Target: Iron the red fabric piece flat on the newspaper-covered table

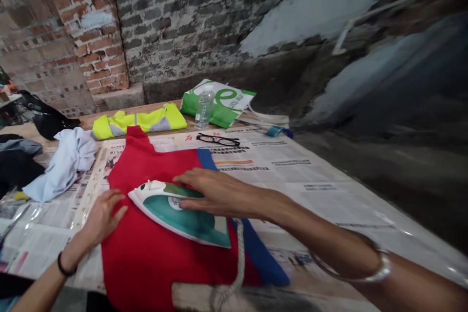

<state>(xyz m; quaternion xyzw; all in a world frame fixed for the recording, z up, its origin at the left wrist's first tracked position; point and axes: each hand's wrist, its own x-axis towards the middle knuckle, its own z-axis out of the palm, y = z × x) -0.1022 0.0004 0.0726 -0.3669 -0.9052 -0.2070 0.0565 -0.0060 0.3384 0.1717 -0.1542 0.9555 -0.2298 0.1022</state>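
Brick wall [161, 19] behind, newspaper-covered table [300, 185], red garment [146, 263] under the steam iron [179, 214], your right hand [219, 192] lying open over the iron, fingers extended, not gripping, left hand [102, 217] open flat on the cloth just beside it, holding nothing

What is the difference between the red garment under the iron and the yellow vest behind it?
The red garment lies spread out on newspaper, but the yellow hi-vis vest lies folded on the bare wood of the table. The red garment has blue edging, while the vest has grey reflective bands. The steam iron rests on the red garment, not on the vest. Both are cloth garments on one table.
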